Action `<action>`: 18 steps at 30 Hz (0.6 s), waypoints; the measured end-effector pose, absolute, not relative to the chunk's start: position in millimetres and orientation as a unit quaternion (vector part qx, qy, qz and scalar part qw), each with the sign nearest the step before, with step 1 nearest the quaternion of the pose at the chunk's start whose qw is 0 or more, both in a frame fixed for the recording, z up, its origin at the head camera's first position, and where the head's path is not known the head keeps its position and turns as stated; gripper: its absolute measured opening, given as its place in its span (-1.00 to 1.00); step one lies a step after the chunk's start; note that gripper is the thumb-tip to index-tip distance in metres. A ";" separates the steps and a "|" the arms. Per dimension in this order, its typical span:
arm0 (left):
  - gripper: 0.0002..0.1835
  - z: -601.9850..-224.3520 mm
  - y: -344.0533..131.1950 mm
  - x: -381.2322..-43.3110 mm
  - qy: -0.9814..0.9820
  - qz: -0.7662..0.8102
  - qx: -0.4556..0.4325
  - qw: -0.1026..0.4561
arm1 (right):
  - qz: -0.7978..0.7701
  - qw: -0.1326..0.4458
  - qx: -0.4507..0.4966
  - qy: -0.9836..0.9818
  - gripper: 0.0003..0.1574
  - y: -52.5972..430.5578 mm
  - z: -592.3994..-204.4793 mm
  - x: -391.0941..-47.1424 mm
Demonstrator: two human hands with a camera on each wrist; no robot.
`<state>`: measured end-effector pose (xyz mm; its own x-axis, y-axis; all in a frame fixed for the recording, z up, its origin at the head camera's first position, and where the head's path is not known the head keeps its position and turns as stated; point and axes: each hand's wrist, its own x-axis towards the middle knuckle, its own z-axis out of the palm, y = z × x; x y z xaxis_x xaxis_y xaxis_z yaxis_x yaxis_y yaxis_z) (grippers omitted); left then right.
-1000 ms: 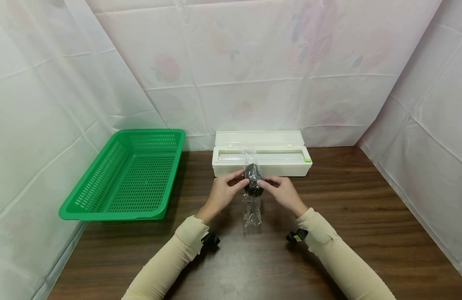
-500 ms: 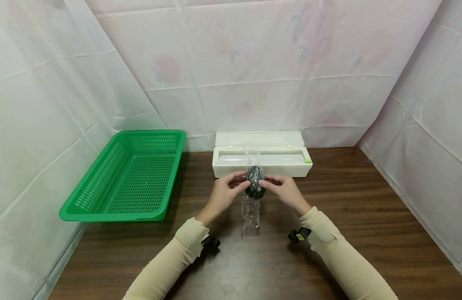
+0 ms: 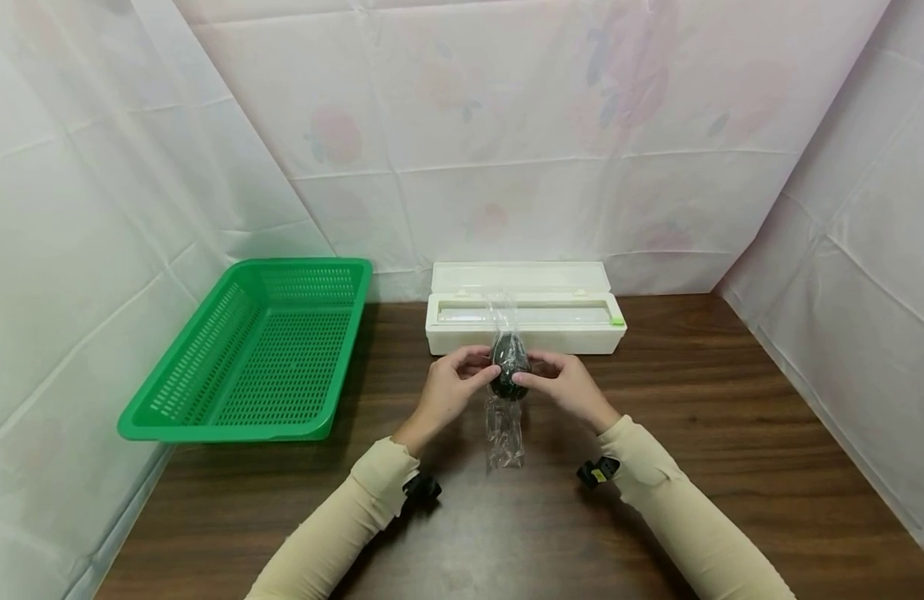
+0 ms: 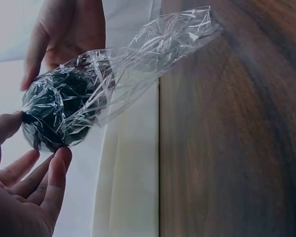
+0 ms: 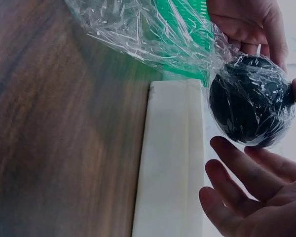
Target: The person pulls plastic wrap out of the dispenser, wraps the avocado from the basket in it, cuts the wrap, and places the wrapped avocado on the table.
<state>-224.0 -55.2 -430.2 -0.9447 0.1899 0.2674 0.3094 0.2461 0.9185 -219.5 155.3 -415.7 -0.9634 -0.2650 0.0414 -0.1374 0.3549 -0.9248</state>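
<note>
A dark, egg-shaped avocado (image 3: 510,367) is held up in front of the white box, wrapped in clear cling film (image 4: 138,74). The film's loose ends stick out beyond it, one toward the box and one toward the person. My left hand (image 3: 448,393) pinches the avocado's left side between thumb and fingertips. On the other side my right hand (image 3: 570,387) grips it the same way, its thumb on the near face. In the right wrist view, the right hand's lower fingers (image 5: 237,192) are spread beneath the wrapped fruit. Film creases cover its dark skin.
Behind the hands stands a white cling film box (image 3: 525,340) with its lid raised and a film roll (image 3: 559,316) inside. A green slider (image 3: 617,322) sits at its right end. To the left is a green perforated basket (image 3: 342,367) on the brown wooden table (image 3: 701,467).
The avocado has turned slightly in the fingers and sits a little nearer the person. The right thumb has shifted lower on it, and the film's hanging end has swayed.
</note>
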 end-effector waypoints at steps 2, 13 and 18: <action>-0.64 -430.8 -54.7 -223.5 -0.787 -0.596 -0.152 0.047 | -0.551 0.058 -0.125 0.823 -0.36 155.3 -418.3 -220.4; -0.62 -430.8 -51.9 -224.9 -0.793 -0.594 -0.137 0.026 | -0.541 0.061 -0.128 0.829 -0.33 156.1 -423.2 -220.8; -0.62 -431.3 -52.1 -224.5 -0.791 -0.596 -0.136 0.032 | -0.544 0.059 -0.116 0.829 -0.34 154.6 -423.6 -221.5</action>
<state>-224.5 -52.1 -431.3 -0.9610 0.1768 0.2125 0.2531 0.2533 0.9337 -221.5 154.6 -423.6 -0.9663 -0.2559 0.0277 -0.1275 0.3823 -0.9152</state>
